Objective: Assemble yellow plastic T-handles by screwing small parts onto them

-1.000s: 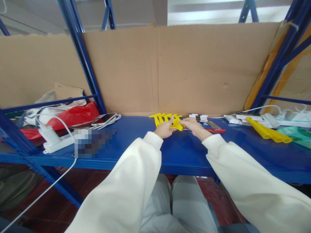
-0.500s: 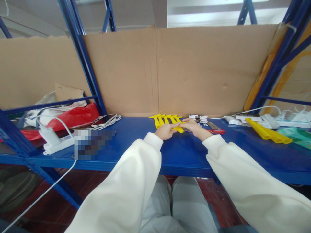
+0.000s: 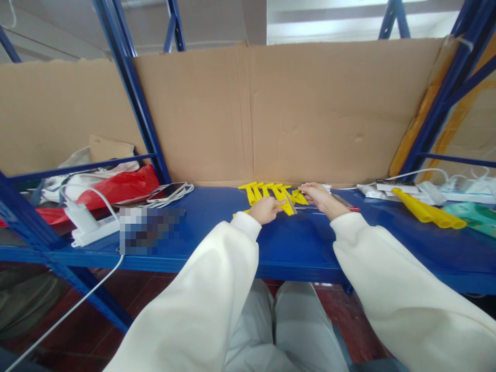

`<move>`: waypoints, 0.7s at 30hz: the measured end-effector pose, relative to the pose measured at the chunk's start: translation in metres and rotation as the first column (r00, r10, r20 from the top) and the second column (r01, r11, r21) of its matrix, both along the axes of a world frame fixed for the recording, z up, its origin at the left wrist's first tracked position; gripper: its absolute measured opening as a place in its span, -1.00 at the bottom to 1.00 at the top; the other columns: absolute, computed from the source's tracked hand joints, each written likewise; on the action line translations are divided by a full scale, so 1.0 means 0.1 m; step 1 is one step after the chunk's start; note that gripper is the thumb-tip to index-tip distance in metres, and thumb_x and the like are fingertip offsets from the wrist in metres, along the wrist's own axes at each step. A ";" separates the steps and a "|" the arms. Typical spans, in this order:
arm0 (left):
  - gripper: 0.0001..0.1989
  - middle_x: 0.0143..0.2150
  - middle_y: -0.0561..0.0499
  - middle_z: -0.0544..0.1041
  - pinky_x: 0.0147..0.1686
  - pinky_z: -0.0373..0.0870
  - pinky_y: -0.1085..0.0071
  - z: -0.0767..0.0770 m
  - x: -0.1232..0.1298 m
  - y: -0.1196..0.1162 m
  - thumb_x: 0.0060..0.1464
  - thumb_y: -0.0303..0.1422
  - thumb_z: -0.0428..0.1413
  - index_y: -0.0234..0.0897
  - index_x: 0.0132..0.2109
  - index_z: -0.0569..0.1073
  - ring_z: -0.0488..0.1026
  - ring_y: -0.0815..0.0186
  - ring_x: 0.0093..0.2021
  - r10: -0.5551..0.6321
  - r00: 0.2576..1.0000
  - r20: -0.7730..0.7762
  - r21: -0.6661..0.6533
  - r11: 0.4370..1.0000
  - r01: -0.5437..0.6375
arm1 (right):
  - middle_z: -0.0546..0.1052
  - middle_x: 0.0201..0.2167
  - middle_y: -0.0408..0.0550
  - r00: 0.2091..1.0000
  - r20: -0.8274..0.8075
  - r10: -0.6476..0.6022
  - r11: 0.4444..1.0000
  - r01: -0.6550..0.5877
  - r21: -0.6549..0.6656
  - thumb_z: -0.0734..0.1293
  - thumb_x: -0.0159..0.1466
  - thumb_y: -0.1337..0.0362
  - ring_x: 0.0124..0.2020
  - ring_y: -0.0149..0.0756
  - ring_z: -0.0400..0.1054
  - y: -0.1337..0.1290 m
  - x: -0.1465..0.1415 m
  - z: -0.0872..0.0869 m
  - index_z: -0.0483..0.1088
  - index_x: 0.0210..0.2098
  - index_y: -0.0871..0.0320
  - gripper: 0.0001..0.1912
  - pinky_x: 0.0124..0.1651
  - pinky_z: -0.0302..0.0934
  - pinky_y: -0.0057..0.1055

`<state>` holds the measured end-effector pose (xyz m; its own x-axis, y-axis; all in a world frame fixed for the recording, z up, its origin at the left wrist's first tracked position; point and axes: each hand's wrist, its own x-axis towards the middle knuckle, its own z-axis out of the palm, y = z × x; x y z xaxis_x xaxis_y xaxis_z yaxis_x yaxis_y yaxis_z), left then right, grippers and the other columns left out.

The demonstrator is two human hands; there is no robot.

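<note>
My left hand is closed on a yellow piece with a flat grey blade along its right side. Behind it, several yellow T-shaped pieces lie in a row on the blue shelf. My right hand is to the right, its fingertips at a small yellow piece; whether they grip it is too small to tell. A thin metal rod lies just in front of that hand. A red-handled tool shows partly beyond my right wrist.
Yellow tubes, white cables and a green packet are on the right. On the left are a power strip, a phone and a red bag. Cardboard stands behind the shelf.
My hands have moved apart; the right one has gone a little to the right. The yellow piece in my left hand and the grey blade now show more clearly.
</note>
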<state>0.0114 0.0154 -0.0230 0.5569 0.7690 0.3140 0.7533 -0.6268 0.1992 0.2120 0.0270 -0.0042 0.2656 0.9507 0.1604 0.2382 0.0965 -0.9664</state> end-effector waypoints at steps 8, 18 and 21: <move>-0.60 0.03 -0.11 0.65 0.12 0.47 0.29 -0.07 0.04 0.01 0.31 -0.36 0.12 -0.07 0.24 0.57 0.60 0.18 0.03 -0.105 0.994 -0.041 0.081 0.991 0.108 | 0.50 -0.55 -0.17 0.985 0.091 0.147 0.988 -0.141 -0.070 0.49 0.18 0.27 -0.50 -0.44 0.28 -0.07 0.04 -0.05 0.53 -0.40 0.19 -0.88 -0.48 0.03 -0.54; -0.63 0.03 -0.08 0.67 0.12 0.45 0.31 -0.05 0.08 -0.03 0.29 -0.41 0.14 -0.10 0.19 0.61 0.61 0.20 0.02 -0.154 0.988 -0.025 0.047 0.987 0.155 | 0.45 -0.61 -0.29 0.981 0.050 0.188 0.982 -0.189 0.016 0.49 0.10 0.37 -0.58 -0.50 0.22 -0.05 -0.11 -0.14 0.43 -0.41 0.16 -0.85 -0.45 0.11 -0.55; -0.61 0.05 -0.09 0.67 0.14 0.45 0.31 -0.04 0.08 -0.03 0.30 -0.42 0.12 -0.13 0.22 0.59 0.61 0.20 0.03 -0.155 0.987 -0.046 0.036 0.987 0.157 | 0.45 -0.59 -0.29 0.973 0.064 0.220 0.974 -0.222 0.036 0.51 0.08 0.33 -0.57 -0.50 0.21 -0.05 -0.10 -0.15 0.43 -0.40 0.16 -0.83 -0.44 0.11 -0.53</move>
<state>0.0191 0.0120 -0.0266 0.6825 0.6591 0.3158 0.6528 -0.7441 0.1420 0.2018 0.0216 -0.0188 0.0385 0.9766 0.2114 0.2633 0.1942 -0.9450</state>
